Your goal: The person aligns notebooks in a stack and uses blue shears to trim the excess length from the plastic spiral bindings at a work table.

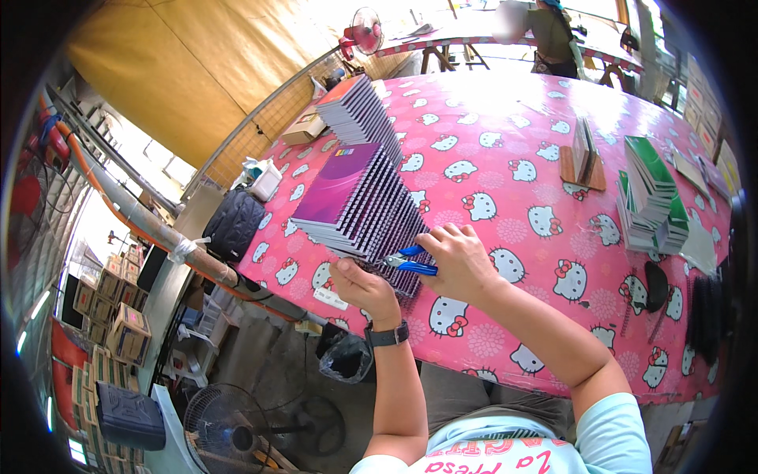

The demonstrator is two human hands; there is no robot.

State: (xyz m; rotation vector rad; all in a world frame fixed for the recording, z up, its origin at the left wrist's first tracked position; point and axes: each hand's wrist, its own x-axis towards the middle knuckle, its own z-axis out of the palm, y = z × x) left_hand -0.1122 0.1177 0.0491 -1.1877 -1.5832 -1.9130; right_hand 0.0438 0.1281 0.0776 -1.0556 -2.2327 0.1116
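Observation:
A tall stack of purple spiral-bound notebooks (335, 186) leans on the table, its wire-bound edges facing right. Blue-handled cutting pliers (414, 266) are gripped in my right hand (462, 261), the jaws pointing left at the bindings low on the near side of the stack. Curled against the lower near corner of that stack is my left hand (365, 291), thumb upward and a dark watch on its wrist. Its fingers close on a notebook's edge, partly hidden. Behind stands a second spiral-bound stack with an orange cover (345, 93).
The pink patterned cloth covers the table (513, 229). At right are green-covered books (651, 186), black binding coils (703, 320) and a wooden stand (584, 166). A black bag (234, 223) sits left, a floor fan (229, 430) below. A person (551, 39) works at the far table.

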